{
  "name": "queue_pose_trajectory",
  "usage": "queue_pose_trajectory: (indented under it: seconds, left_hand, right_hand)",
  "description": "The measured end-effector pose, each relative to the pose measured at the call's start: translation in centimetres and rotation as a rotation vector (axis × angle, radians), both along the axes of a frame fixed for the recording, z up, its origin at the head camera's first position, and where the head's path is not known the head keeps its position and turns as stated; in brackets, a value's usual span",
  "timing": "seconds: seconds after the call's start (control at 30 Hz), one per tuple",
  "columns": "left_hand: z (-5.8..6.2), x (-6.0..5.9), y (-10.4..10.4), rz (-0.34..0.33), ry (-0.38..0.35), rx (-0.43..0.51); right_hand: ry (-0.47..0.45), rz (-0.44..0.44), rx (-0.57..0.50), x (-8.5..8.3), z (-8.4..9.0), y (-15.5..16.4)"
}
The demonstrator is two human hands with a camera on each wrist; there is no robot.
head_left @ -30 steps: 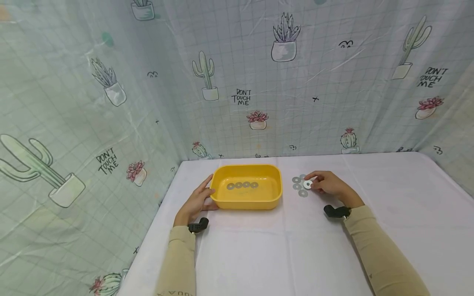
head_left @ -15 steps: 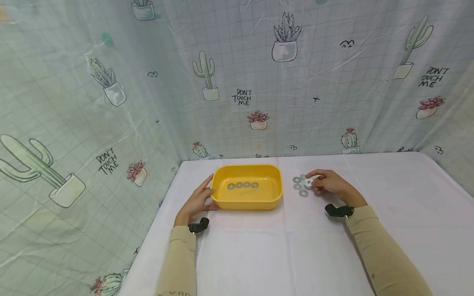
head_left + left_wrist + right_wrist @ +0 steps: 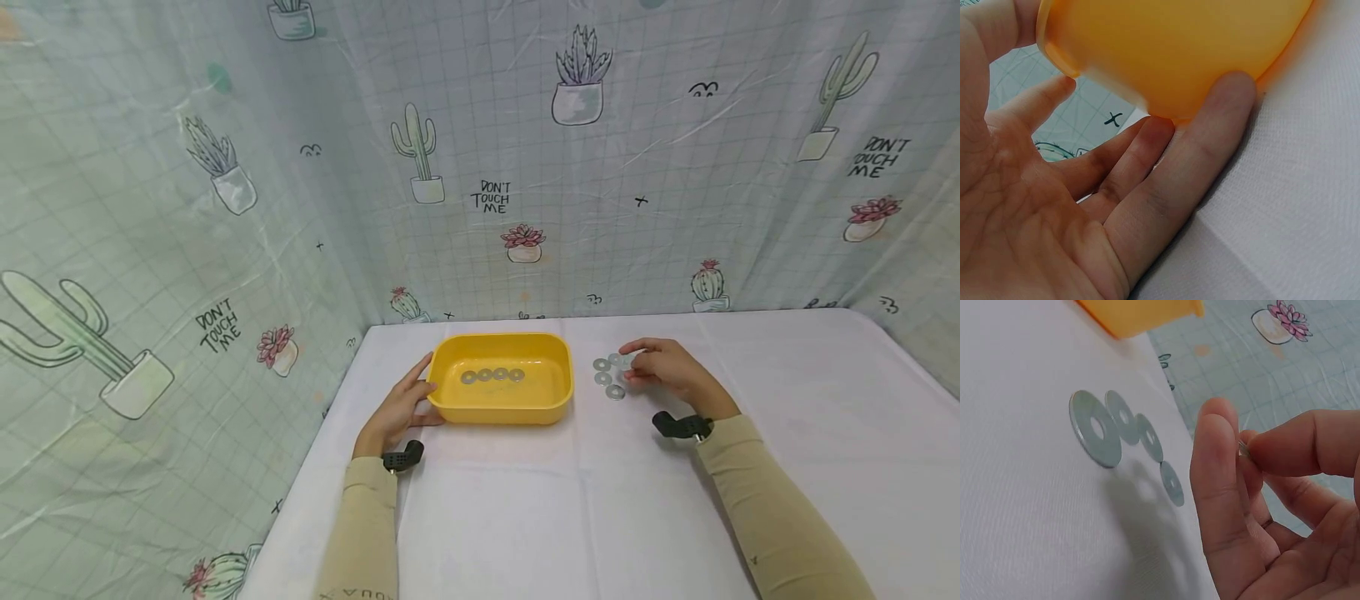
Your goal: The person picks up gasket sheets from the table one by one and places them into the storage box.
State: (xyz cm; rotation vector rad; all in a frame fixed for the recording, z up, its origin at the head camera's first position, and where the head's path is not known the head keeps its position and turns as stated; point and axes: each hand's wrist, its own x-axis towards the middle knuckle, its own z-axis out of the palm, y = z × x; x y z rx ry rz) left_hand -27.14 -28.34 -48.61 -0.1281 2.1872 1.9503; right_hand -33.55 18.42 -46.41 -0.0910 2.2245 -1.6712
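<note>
Now the right hand point(image 3: 663, 370) pinches a flat steel washer point(image 3: 1242, 449); the left hand's point(image 3: 393, 410) straight fingers rest against the glossy yellow plastic tub point(image 3: 501, 405) at its 9 o'clock.

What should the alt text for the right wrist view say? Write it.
A right hand pinches a metal washer edge-on between thumb and fingers, above a white tablecloth where four washers lie flat. A yellow tray corner shows at top.

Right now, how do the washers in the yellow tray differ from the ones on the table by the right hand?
The washers in the tray lie in a straight row of four; the washers on the table lie in a loose cluster. The tray walls the first group in and the left hand touches it; the second group lies on bare cloth beside the right hand. Both are flat silver rings.
</note>
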Motion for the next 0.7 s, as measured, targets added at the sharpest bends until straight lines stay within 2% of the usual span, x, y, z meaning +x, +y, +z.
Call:
queue_pose_trajectory:
  seconds: [0.17, 0.43, 0.7]
  left_hand:
    - [0.0, 0.0, 0.0, -0.005, 0.002, 0.002]
    - [0.0, 0.1, 0.0, 0.007, 0.005, 0.004]
    - [0.1, 0.1, 0.1, -0.002, 0.004, -0.001]
  right_hand:
    - [0.029, -0.002, -0.025, 0.2, 0.5, -0.3]
    - [0.092, 0.013, -0.007, 0.6, 1.5, -1.4]
    - [0.143, 0.053, -0.026, 1.2, 2.2, -3.0]
